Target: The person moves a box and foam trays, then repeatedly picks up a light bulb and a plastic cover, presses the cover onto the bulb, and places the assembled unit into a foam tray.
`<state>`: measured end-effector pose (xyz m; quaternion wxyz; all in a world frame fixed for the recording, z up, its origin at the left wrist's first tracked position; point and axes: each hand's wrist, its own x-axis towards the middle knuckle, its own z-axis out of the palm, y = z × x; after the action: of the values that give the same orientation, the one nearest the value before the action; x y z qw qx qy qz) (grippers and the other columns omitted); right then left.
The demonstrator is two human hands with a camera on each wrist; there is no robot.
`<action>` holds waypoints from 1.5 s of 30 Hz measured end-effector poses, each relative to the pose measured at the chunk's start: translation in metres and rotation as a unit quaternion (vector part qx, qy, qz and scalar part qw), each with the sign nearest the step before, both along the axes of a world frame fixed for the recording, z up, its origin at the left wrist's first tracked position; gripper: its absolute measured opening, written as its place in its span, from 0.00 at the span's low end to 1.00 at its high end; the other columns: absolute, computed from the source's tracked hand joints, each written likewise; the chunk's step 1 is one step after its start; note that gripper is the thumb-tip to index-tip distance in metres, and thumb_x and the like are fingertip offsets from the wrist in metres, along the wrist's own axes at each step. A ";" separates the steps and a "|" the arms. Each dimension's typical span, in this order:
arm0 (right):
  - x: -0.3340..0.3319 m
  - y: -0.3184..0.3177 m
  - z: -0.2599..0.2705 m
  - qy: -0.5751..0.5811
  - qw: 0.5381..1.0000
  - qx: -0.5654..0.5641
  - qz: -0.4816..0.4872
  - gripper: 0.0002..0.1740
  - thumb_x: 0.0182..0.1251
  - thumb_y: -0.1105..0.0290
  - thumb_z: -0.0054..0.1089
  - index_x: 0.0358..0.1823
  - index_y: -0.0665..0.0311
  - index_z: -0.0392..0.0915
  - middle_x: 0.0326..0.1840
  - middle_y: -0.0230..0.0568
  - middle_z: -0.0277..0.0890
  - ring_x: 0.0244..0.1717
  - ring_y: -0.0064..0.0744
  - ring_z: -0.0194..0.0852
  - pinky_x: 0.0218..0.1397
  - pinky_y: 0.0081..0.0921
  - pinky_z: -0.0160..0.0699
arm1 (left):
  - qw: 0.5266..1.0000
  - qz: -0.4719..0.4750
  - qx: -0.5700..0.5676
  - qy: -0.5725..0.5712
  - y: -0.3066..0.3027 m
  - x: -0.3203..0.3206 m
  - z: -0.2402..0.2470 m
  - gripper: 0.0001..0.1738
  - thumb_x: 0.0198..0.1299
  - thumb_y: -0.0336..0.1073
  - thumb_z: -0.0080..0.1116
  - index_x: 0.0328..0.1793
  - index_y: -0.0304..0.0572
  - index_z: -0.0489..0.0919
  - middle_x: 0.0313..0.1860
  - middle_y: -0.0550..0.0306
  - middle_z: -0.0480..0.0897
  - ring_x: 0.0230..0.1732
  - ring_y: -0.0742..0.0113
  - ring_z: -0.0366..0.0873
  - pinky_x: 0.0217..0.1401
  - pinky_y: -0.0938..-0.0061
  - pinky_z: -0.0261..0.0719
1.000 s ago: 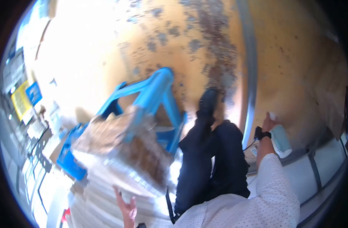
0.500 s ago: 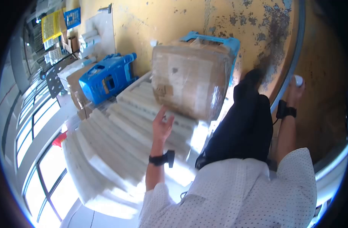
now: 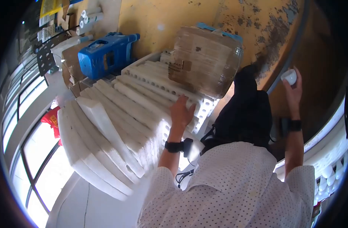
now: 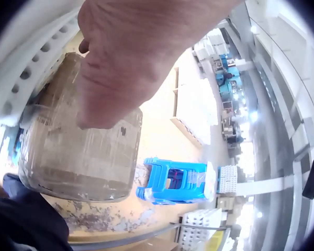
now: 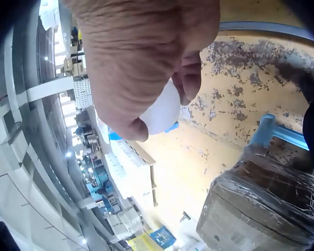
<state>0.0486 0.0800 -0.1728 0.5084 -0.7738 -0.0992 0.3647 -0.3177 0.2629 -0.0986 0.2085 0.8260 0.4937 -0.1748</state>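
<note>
In the head view my right hand (image 3: 294, 89) holds a small white cup-shaped piece (image 3: 289, 76) out to the right side. The right wrist view shows its smooth, rounded white side (image 5: 162, 111) between thumb and fingers. My left hand (image 3: 182, 112) is over the near end of a row of white foam trays (image 3: 143, 85) with round holes, its fingers spread and holding nothing. Just beyond those fingertips stands a brown taped carton (image 3: 206, 60), set on a light-blue stool (image 3: 203, 26). From the left wrist, the hand (image 4: 131, 57) overlaps the carton, its fingertips hidden.
A blue plastic stool (image 3: 105, 55) lies on its side beyond the foam trays. White rolls (image 3: 91, 19) lie farther back. A red bag (image 3: 51, 121) hangs at the left. White bulb-shaped pieces (image 3: 329, 176) stand in rows at the right edge. The yellow floor (image 3: 159, 19) has worn patches.
The view has swung left, bringing the foam trays into full sight. My left hand has come up and rightward over the trays. The right hand has turned, showing more of the white piece.
</note>
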 end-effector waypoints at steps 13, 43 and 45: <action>0.024 0.037 0.027 0.011 0.981 0.022 0.191 0.35 0.52 0.83 0.55 0.64 0.65 0.57 0.61 0.43 0.61 0.61 0.32 0.59 0.64 0.27 0.59 | 0.997 0.051 -0.056 0.007 -0.025 0.012 -0.008 0.26 0.49 0.42 0.61 0.53 0.36 0.72 0.55 0.41 0.74 0.54 0.47 0.71 0.56 0.61 0.68; -0.218 0.210 0.130 0.340 0.633 0.112 0.686 0.29 0.50 0.73 0.53 0.58 0.63 0.63 0.50 0.44 0.72 0.48 0.31 0.70 0.54 0.25 0.68 | 0.139 0.740 -0.008 -0.658 -0.140 -0.111 0.055 0.23 0.66 0.34 0.33 0.63 0.25 0.56 0.62 0.36 0.63 0.65 0.48 0.59 0.70 0.60 0.57; -0.214 0.200 0.121 0.204 0.558 0.071 0.801 0.29 0.45 0.70 0.55 0.54 0.62 0.66 0.45 0.39 0.72 0.48 0.31 0.69 0.54 0.25 0.66 | 0.111 0.732 -0.023 -0.672 -0.137 -0.115 0.039 0.22 0.65 0.34 0.34 0.61 0.26 0.60 0.61 0.37 0.65 0.65 0.49 0.60 0.69 0.60 0.57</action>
<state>-0.1655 0.2805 -0.0515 0.0666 -0.2415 -0.5975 0.7617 -0.4329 0.1260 -0.0595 0.5017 -0.1567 0.5149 0.6772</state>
